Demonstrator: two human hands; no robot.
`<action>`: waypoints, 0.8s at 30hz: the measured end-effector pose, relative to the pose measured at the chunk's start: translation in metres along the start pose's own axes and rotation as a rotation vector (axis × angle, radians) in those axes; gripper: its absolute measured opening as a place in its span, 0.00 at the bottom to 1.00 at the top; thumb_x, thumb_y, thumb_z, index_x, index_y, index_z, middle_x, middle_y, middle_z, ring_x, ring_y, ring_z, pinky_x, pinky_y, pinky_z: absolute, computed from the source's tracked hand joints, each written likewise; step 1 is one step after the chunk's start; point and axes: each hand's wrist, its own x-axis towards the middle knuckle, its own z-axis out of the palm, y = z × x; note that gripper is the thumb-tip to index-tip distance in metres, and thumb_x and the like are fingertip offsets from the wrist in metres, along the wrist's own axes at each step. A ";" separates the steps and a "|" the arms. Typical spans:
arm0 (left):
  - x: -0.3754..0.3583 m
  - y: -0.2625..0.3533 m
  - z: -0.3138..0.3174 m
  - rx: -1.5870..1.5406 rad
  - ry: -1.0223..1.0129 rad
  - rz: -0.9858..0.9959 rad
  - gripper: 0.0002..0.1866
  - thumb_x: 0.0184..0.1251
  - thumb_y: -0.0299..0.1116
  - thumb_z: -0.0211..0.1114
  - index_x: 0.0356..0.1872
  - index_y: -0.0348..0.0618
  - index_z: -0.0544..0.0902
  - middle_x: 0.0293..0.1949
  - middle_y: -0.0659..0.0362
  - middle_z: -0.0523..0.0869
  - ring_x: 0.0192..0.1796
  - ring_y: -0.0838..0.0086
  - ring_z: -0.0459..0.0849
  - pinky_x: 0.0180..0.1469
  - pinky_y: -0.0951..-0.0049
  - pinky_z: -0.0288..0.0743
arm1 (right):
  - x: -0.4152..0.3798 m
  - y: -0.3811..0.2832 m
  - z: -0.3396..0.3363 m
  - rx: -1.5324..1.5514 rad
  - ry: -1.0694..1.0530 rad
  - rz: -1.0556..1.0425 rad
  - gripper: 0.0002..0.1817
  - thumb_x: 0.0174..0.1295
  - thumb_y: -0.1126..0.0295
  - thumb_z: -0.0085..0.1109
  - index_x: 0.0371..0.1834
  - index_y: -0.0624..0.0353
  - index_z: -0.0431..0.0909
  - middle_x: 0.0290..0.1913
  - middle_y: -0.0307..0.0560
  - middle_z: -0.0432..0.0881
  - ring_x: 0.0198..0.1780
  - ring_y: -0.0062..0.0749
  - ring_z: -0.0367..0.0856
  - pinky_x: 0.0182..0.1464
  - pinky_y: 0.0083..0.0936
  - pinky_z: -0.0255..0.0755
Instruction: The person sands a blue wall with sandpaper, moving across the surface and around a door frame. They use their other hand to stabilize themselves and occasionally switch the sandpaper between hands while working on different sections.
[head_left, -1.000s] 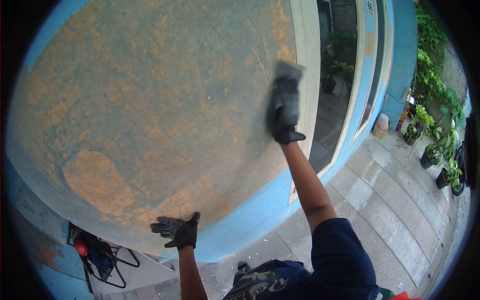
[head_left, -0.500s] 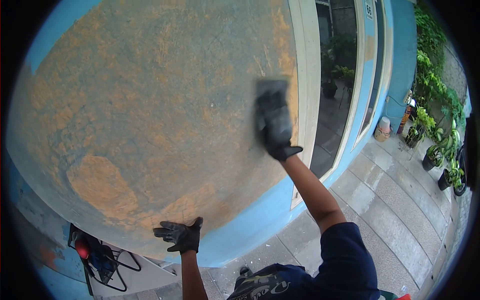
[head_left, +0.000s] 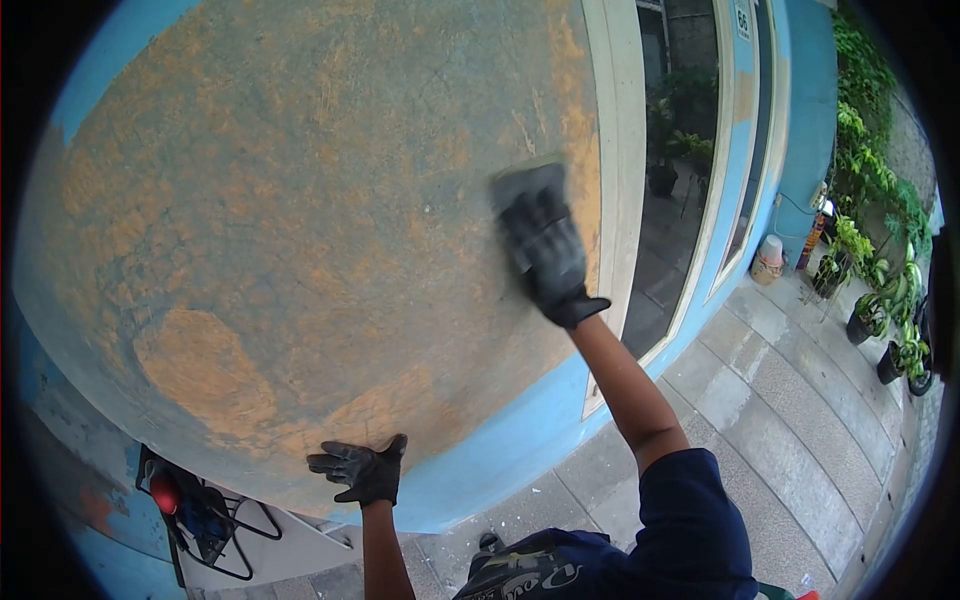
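A wall (head_left: 330, 230) with patchy grey and orange-brown worn plaster fills the middle of the view. My right hand (head_left: 548, 245), in a black glove, lies flat over a dark grey sanding pad (head_left: 527, 180) with a thin yellowish edge. It presses the pad against the wall's right part, near the pale window frame. The palm and fingers cover most of the pad. Low on the wall, my left hand (head_left: 362, 470), gloved in black too, rests with its fingers spread on the plaster and holds nothing.
Right of the wall stands a pale frame (head_left: 618, 130) around dark glass (head_left: 680, 180). Potted plants (head_left: 868, 318) and a bucket (head_left: 768, 262) line the far right. At lower left is a black metal frame (head_left: 215, 530) with a red rounded object (head_left: 165, 492). Tiled floor (head_left: 740, 400) runs below.
My right hand and the pad have shifted slightly left and now tilt more leftward. The left hand stays in place on the wall.
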 end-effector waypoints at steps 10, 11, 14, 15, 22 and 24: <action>0.004 -0.005 0.009 0.008 0.003 0.017 0.87 0.40 0.81 0.74 0.81 0.32 0.25 0.79 0.25 0.21 0.84 0.34 0.22 0.72 0.18 0.39 | 0.001 -0.014 -0.003 -0.010 -0.065 -0.064 0.30 0.69 0.77 0.52 0.77 0.57 0.71 0.81 0.56 0.64 0.84 0.52 0.55 0.83 0.48 0.53; 0.007 -0.006 0.012 0.025 0.028 0.028 0.87 0.39 0.81 0.74 0.81 0.32 0.26 0.79 0.25 0.22 0.84 0.33 0.23 0.72 0.18 0.39 | -0.002 -0.003 0.004 -0.007 -0.007 -0.006 0.30 0.69 0.77 0.53 0.77 0.56 0.71 0.81 0.56 0.65 0.84 0.52 0.56 0.82 0.49 0.53; 0.002 -0.007 0.005 0.052 0.025 0.023 0.87 0.39 0.81 0.75 0.81 0.31 0.26 0.79 0.25 0.22 0.83 0.32 0.23 0.72 0.18 0.39 | -0.006 0.045 0.014 0.040 0.221 0.237 0.28 0.74 0.76 0.49 0.79 0.59 0.68 0.82 0.57 0.61 0.85 0.50 0.52 0.85 0.44 0.47; 0.001 -0.004 0.002 0.051 0.002 0.016 0.87 0.39 0.81 0.75 0.81 0.31 0.27 0.79 0.24 0.23 0.83 0.32 0.23 0.72 0.18 0.39 | -0.001 0.052 0.014 -0.031 0.307 0.275 0.29 0.74 0.76 0.50 0.79 0.59 0.67 0.82 0.58 0.62 0.86 0.50 0.51 0.85 0.44 0.47; 0.005 -0.008 0.009 0.039 0.036 0.049 0.86 0.41 0.79 0.76 0.80 0.28 0.27 0.78 0.21 0.22 0.82 0.29 0.22 0.73 0.18 0.36 | -0.003 -0.032 0.011 0.042 -0.058 -0.072 0.30 0.70 0.73 0.56 0.77 0.52 0.71 0.82 0.51 0.63 0.85 0.52 0.52 0.84 0.50 0.48; 0.001 -0.007 0.003 0.039 -0.010 0.047 0.86 0.42 0.77 0.76 0.80 0.29 0.27 0.78 0.21 0.23 0.83 0.29 0.23 0.73 0.18 0.35 | -0.001 -0.005 0.017 0.047 0.081 0.122 0.29 0.72 0.74 0.55 0.78 0.56 0.70 0.81 0.54 0.64 0.84 0.54 0.55 0.84 0.46 0.49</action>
